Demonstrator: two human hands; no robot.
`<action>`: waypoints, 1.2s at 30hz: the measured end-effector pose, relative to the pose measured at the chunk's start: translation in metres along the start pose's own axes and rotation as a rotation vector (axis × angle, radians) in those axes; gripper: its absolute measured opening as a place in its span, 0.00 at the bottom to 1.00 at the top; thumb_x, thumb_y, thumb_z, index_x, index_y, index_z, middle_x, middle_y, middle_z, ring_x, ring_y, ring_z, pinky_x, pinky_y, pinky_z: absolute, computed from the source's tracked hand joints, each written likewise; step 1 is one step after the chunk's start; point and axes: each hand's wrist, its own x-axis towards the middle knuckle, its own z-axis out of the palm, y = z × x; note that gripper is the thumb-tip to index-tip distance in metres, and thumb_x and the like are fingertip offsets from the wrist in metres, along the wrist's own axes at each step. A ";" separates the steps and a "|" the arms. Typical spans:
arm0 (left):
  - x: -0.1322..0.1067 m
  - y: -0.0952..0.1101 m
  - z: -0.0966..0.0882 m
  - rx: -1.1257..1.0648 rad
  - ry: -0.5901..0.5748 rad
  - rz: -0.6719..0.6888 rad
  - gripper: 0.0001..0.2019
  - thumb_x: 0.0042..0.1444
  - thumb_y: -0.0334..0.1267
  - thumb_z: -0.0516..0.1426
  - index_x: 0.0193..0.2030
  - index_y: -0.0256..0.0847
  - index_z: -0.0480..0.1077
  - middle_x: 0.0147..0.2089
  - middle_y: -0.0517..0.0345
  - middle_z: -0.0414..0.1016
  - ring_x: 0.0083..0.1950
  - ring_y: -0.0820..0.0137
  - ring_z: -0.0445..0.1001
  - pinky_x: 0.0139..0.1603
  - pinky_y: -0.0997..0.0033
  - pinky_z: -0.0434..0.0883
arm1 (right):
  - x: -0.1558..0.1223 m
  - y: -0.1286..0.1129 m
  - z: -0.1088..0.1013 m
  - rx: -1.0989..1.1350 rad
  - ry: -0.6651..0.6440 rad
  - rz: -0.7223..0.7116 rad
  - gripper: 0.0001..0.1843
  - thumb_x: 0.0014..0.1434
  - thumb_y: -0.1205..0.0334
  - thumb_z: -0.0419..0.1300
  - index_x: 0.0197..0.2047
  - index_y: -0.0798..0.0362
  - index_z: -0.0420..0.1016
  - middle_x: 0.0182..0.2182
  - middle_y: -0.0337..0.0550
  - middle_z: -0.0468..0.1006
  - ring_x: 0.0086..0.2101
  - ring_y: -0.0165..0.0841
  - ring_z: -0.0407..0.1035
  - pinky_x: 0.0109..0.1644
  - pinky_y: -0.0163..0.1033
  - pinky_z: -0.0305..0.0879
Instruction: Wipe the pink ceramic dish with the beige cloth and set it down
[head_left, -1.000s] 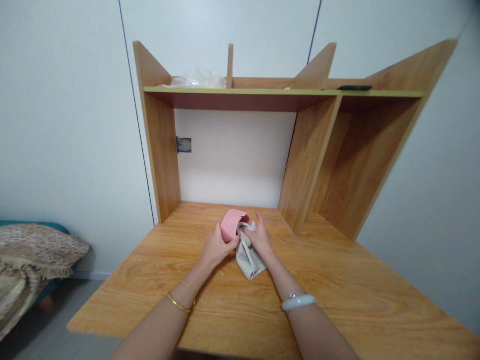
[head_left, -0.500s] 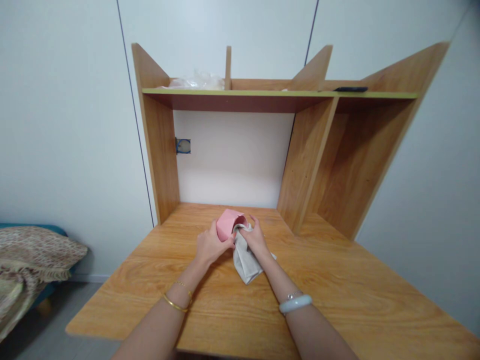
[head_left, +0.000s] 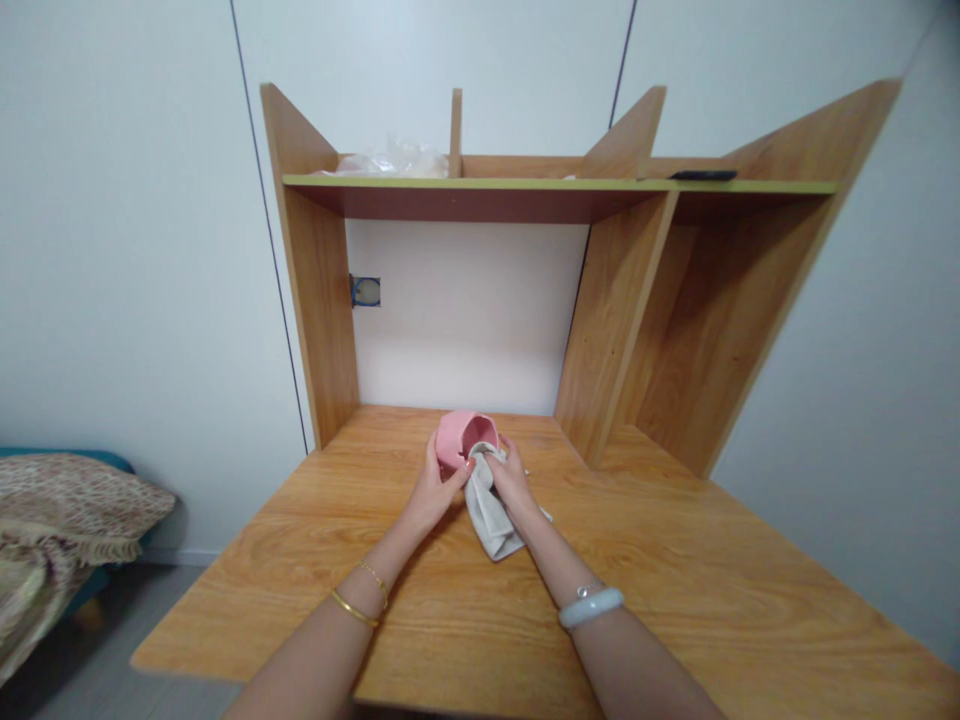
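The pot (head_left: 451, 437) has turned, so its mouth shows more of the inside to the cloth (head_left: 490, 520). The left hand (head_left: 432, 492) has its grip clamped on the pot over the worktop (head_left: 675, 590); the right hand (head_left: 513, 484) grips the cloth at the near rim.

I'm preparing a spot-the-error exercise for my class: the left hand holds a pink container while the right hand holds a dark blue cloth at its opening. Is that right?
Not quite: the cloth is light grey, not dark blue, as the head view shows. The left hand does hold a pink container, and the right hand holds the cloth at its opening.
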 end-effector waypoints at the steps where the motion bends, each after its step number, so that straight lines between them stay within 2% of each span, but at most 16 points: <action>1: 0.000 0.000 0.000 -0.003 0.015 0.009 0.37 0.53 0.44 0.56 0.65 0.41 0.41 0.59 0.47 0.63 0.54 0.69 0.67 0.53 0.71 0.66 | 0.000 -0.001 0.001 0.012 -0.010 0.027 0.31 0.50 0.60 0.54 0.57 0.56 0.55 0.38 0.47 0.76 0.36 0.36 0.73 0.40 0.40 0.69; 3: 0.001 0.000 -0.002 0.056 0.065 0.010 0.38 0.51 0.42 0.57 0.65 0.41 0.43 0.57 0.47 0.65 0.52 0.69 0.69 0.50 0.71 0.68 | 0.001 -0.006 0.001 0.011 -0.026 0.072 0.32 0.49 0.59 0.55 0.57 0.57 0.55 0.39 0.49 0.75 0.37 0.36 0.73 0.41 0.40 0.69; 5: 0.001 0.002 -0.007 0.212 0.104 -0.012 0.38 0.49 0.42 0.58 0.65 0.39 0.45 0.50 0.49 0.71 0.45 0.69 0.72 0.45 0.72 0.70 | 0.002 -0.011 -0.001 -0.074 -0.022 0.065 0.35 0.46 0.58 0.58 0.57 0.59 0.54 0.39 0.50 0.75 0.38 0.38 0.72 0.42 0.41 0.68; 9: -0.001 0.009 -0.015 0.581 0.077 -0.043 0.39 0.47 0.47 0.58 0.65 0.39 0.50 0.34 0.57 0.74 0.33 0.68 0.73 0.35 0.71 0.69 | 0.005 -0.023 -0.012 -0.289 0.026 0.014 0.40 0.43 0.59 0.61 0.58 0.58 0.53 0.36 0.49 0.76 0.37 0.39 0.72 0.41 0.41 0.66; 14: -0.008 0.023 -0.015 0.857 -0.056 -0.011 0.38 0.46 0.50 0.56 0.64 0.42 0.54 0.32 0.57 0.75 0.35 0.65 0.73 0.38 0.70 0.67 | 0.002 -0.032 -0.027 -0.441 -0.029 -0.091 0.40 0.46 0.59 0.60 0.61 0.56 0.51 0.31 0.45 0.76 0.33 0.38 0.72 0.35 0.36 0.63; 19: -0.010 0.027 -0.016 0.937 -0.060 0.000 0.37 0.47 0.52 0.54 0.64 0.42 0.52 0.33 0.56 0.76 0.38 0.63 0.74 0.41 0.69 0.66 | 0.000 -0.032 -0.030 -0.499 -0.101 -0.149 0.37 0.48 0.59 0.58 0.61 0.56 0.52 0.29 0.44 0.76 0.32 0.38 0.71 0.34 0.36 0.62; 25: -0.005 0.025 -0.020 0.870 -0.034 -0.060 0.34 0.51 0.50 0.53 0.64 0.42 0.52 0.39 0.52 0.76 0.41 0.61 0.74 0.43 0.67 0.66 | -0.001 -0.028 -0.024 -0.311 -0.133 -0.169 0.33 0.50 0.61 0.53 0.60 0.56 0.53 0.29 0.40 0.75 0.33 0.36 0.71 0.38 0.39 0.65; 30: 0.001 0.019 -0.021 0.607 0.050 -0.079 0.36 0.53 0.52 0.52 0.65 0.36 0.48 0.43 0.48 0.74 0.43 0.62 0.73 0.43 0.65 0.68 | 0.001 -0.019 -0.017 -0.169 -0.046 -0.109 0.32 0.49 0.64 0.53 0.59 0.54 0.53 0.36 0.43 0.76 0.38 0.34 0.71 0.45 0.40 0.65; 33: 0.000 0.011 -0.016 0.404 -0.012 -0.030 0.39 0.50 0.51 0.57 0.63 0.35 0.48 0.50 0.45 0.71 0.46 0.64 0.72 0.48 0.65 0.67 | 0.005 -0.011 -0.013 -0.088 0.006 -0.074 0.32 0.48 0.64 0.54 0.58 0.54 0.54 0.43 0.46 0.75 0.42 0.34 0.70 0.48 0.41 0.63; 36: -0.002 0.004 -0.009 0.213 -0.091 0.017 0.34 0.50 0.49 0.57 0.60 0.35 0.52 0.53 0.44 0.68 0.50 0.67 0.70 0.51 0.67 0.67 | 0.008 -0.005 -0.009 -0.032 0.018 -0.053 0.31 0.48 0.64 0.55 0.57 0.54 0.55 0.44 0.47 0.74 0.43 0.34 0.70 0.48 0.41 0.64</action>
